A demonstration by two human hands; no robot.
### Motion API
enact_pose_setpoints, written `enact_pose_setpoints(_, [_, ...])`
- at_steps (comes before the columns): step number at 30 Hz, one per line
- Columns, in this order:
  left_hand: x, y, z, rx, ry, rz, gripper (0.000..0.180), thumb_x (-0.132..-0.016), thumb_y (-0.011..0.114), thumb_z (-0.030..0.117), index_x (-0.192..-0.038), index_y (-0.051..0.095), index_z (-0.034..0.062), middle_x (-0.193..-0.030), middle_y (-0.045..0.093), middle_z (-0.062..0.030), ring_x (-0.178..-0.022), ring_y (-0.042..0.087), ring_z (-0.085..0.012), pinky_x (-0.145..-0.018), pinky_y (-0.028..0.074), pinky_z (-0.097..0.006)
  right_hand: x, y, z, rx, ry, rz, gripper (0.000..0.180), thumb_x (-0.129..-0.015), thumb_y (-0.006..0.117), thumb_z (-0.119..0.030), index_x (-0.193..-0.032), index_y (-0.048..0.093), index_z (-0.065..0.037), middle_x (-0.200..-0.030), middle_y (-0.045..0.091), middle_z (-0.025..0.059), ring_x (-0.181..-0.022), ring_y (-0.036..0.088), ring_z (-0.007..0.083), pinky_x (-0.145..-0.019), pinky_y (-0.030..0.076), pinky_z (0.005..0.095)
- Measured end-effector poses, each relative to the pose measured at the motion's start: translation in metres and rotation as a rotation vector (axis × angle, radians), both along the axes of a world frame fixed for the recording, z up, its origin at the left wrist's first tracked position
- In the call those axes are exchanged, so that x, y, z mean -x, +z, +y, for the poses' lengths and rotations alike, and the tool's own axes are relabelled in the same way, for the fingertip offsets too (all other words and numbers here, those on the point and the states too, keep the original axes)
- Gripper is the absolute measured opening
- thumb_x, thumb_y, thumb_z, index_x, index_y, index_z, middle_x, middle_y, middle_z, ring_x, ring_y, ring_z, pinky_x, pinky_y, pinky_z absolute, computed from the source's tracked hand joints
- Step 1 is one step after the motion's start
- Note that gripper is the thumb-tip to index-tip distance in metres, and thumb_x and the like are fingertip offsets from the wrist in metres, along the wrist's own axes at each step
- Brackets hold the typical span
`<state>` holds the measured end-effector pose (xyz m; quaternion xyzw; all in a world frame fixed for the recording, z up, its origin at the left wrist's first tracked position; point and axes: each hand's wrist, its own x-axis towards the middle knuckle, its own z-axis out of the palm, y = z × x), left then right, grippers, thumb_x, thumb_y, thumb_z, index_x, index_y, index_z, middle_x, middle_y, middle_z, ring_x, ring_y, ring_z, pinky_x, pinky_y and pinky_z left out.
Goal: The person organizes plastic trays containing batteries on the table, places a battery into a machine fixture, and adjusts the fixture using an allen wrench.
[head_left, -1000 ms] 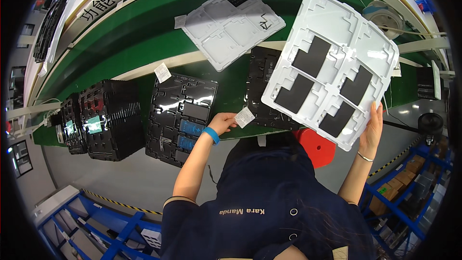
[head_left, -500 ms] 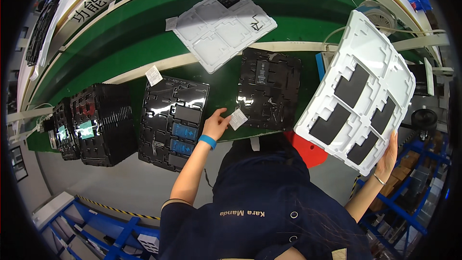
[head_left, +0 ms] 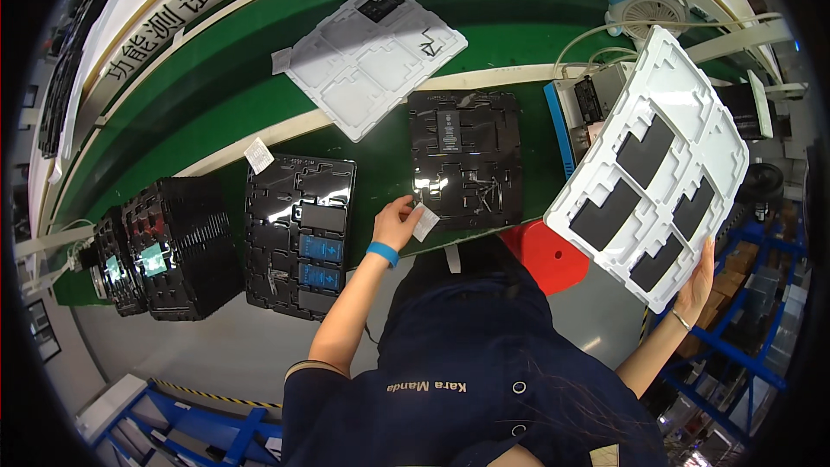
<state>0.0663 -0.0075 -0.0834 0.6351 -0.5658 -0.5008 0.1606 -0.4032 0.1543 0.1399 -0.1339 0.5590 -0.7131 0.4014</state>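
My right hand (head_left: 694, 284) grips the lower right edge of a white moulded plastic tray (head_left: 687, 143), held up tilted at the right. Several flat black L-shaped pieces (head_left: 647, 153) sit in its pockets. Near the bench's front edge, my left hand (head_left: 396, 223) has its fingertips closed at the edge of a small white paper label (head_left: 424, 222). That label overlaps the near left corner of a black moulded tray (head_left: 465, 175), in which a dark battery-like piece (head_left: 450, 131) lies. The left fingertips are partly hidden.
Left stands another black tray (head_left: 298, 238) with blue-faced pieces (head_left: 321, 248) and a paper label (head_left: 258, 156). Stacked black trays (head_left: 186, 246) are farther left. A white tray (head_left: 346, 91) leans across the bench rail. A small fan (head_left: 644, 10) and red stool (head_left: 553, 255) are right.
The view has shifted slightly. My left fingers have moved a little right onto the label, which has slid slightly over the tray corner. The white tray stays raised in my right hand.
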Motion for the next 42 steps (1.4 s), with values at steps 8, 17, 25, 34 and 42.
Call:
enact_pose_setpoints(8, [0.037,0.015,-0.065,-0.027,0.140,-0.149,0.046,-0.071,0.069,0.037,-0.099,0.061,0.0026,-0.082,0.065,-0.0124,-0.079,0.063,-0.0255,-0.072,0.049,-0.033,0.003,-0.004,0.003,-0.028,-0.024,0.029,0.032,-0.092,0.047,-0.011,-0.122,0.043,-0.003,-0.112,0.056,0.0093,-0.099,0.058,0.0170,-0.084,0.049,0.0303])
enact_pose_setpoints(17, [0.057,0.022,-0.068,0.021,0.035,-0.428,0.053,-0.060,0.078,0.035,-0.092,0.048,0.0055,-0.086,0.059,-0.0119,-0.078,0.060,-0.0282,-0.067,0.048,-0.038,0.008,-0.011,0.004,-0.020,-0.013,0.037,0.032,-0.092,0.045,-0.011,-0.123,0.042,-0.002,-0.114,0.055,0.0090,-0.100,0.057,0.0168,-0.085,0.049,0.0292])
enact_pose_setpoints(25, [0.055,-0.004,-0.056,0.006,0.109,0.126,0.039,-0.068,0.076,0.018,-0.085,0.044,0.0040,-0.072,0.058,-0.0052,-0.064,0.056,-0.0135,-0.057,0.045,-0.027,0.010,-0.013,0.004,-0.019,0.000,0.033,0.032,-0.092,0.045,-0.011,-0.123,0.041,-0.002,-0.113,0.056,0.0099,-0.100,0.058,0.0168,-0.084,0.050,0.0295])
enact_pose_setpoints(34, [0.067,0.060,-0.091,-0.122,0.282,1.015,0.037,-0.081,0.058,-0.002,-0.113,0.040,0.0010,-0.101,0.059,-0.0104,-0.090,0.059,-0.0162,-0.076,0.050,-0.028,0.012,-0.023,0.006,0.018,-0.032,-0.034,0.033,-0.092,0.045,-0.011,-0.124,0.042,-0.003,-0.115,0.055,0.0109,-0.101,0.057,0.0187,-0.086,0.050,0.0318])
enact_pose_setpoints(42, [-0.024,0.110,-0.204,0.031,0.301,0.884,0.051,-0.077,0.065,0.003,-0.121,0.040,0.0096,-0.096,0.061,-0.0089,-0.082,0.060,-0.0172,-0.070,0.050,-0.029,0.008,-0.028,0.008,0.037,-0.039,-0.119,0.030,-0.092,0.046,-0.014,-0.120,0.046,-0.002,-0.115,0.056,0.0116,-0.102,0.057,0.0196,-0.087,0.048,0.0331])
